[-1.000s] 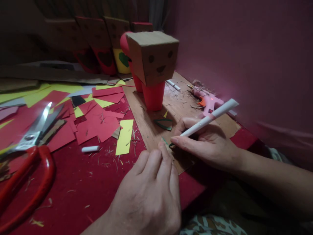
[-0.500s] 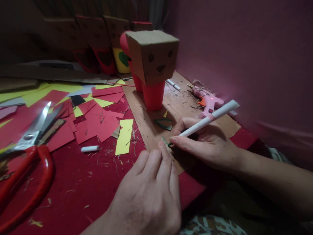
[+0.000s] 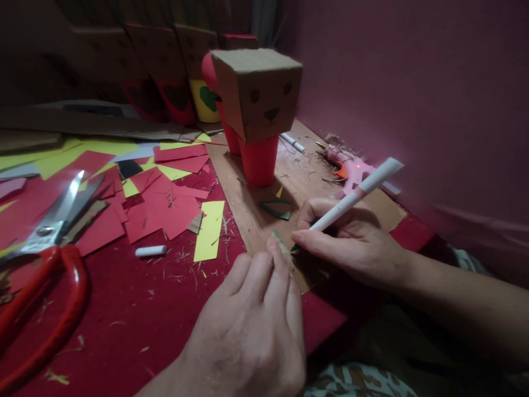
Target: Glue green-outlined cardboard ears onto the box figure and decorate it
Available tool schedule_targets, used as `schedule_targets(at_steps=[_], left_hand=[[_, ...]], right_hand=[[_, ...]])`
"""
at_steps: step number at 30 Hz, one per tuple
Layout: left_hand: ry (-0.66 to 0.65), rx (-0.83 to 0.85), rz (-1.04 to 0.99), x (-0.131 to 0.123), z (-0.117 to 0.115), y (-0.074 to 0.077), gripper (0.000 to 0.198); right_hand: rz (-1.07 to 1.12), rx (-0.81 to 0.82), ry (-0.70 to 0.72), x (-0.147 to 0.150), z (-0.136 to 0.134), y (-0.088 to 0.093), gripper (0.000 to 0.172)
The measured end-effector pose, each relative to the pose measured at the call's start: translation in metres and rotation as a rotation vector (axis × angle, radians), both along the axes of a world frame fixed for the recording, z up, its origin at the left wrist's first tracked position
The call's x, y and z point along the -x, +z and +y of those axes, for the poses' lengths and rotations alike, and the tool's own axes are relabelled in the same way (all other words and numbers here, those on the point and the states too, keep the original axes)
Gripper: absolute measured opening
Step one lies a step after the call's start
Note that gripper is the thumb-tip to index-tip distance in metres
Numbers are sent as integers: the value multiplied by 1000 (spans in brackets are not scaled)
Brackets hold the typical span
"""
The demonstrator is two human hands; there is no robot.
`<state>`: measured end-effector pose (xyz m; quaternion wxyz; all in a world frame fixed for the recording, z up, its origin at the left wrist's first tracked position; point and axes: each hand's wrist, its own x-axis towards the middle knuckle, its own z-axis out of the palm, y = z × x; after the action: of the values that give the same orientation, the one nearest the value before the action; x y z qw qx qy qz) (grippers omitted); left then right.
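My right hand [image 3: 347,242] is closed round a white pen [image 3: 357,193], its tip down on a small green-edged paper piece [image 3: 282,246] on the brown cardboard sheet [image 3: 297,182]. My left hand [image 3: 256,325] has its fingers curled and pressed on that same piece, holding it flat. A second green-edged cutout [image 3: 276,208] lies just beyond. A cardboard box with a drawn face [image 3: 258,91] stands on red cups [image 3: 259,160] behind the hands.
Red-handled scissors [image 3: 45,259] lie at the left among red and yellow paper scraps [image 3: 165,204]. A yellow strip [image 3: 210,230] and a white cap [image 3: 151,251] lie nearby. A pink glue gun [image 3: 349,168] rests by the pink wall. More cardboard figures [image 3: 165,66] stand at the back.
The pen has tilted slightly, its upper end rising, and my right hand has shifted a little over the green-edged piece. My left hand stays where it was.
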<state>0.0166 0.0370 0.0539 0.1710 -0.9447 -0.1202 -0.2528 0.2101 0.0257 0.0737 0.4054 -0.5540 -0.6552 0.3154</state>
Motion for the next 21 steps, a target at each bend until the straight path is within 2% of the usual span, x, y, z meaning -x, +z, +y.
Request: schedule_targets(at_steps=[9,21], left_hand=[[19,9,10,-2,-1,-1,35],[7,15,4,-3,1,1,34]], right_hand=[[6,-1,-17,4,3,0,10],[-58,16,-4,3,4,-1,9]])
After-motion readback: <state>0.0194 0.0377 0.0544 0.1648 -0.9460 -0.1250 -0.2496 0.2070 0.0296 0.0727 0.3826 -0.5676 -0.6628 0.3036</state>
